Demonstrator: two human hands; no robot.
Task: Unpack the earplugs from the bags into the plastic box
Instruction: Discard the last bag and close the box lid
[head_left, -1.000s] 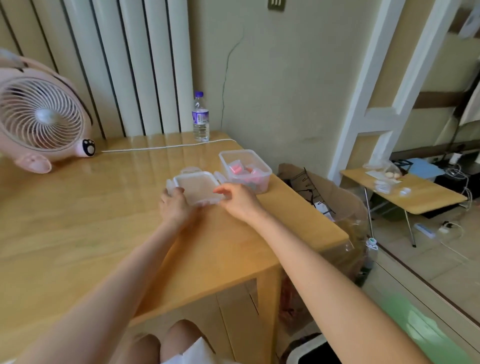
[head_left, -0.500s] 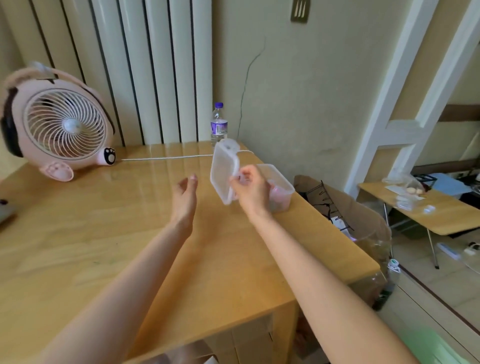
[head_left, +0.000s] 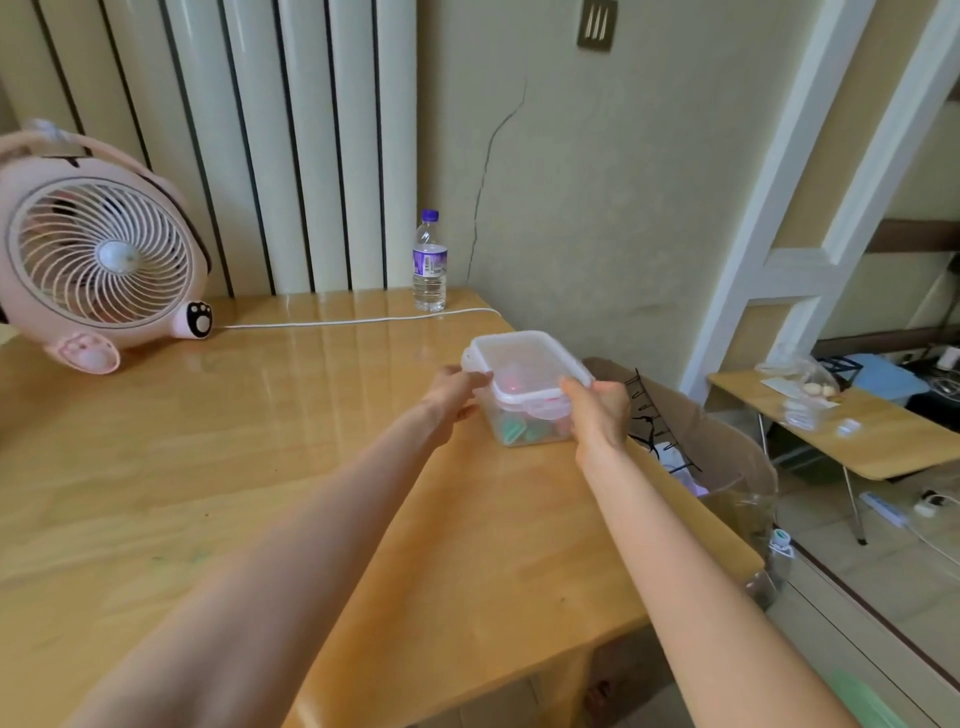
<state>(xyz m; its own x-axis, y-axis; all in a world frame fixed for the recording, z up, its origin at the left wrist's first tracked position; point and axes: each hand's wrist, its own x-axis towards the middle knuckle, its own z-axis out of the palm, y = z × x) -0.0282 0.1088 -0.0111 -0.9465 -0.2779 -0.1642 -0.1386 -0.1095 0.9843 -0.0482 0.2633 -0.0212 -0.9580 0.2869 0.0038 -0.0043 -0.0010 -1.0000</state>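
Home room, radiator (head_left: 291, 145), fan (head_left: 98, 260) (pink)

Left hand (head_left: 451, 401), right hand (head_left: 598, 411) around plastic box (head_left: 525, 358)

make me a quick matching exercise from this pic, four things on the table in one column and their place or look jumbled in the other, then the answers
Column A
1. fan
2. water bottle
3. lid
4. cable

Column B
a. lies along the back of the table
b. sits on the plastic box
c. stands upright, purple cap
d. pink, at the table's left end

Pairs: 1-d, 2-c, 3-b, 4-a
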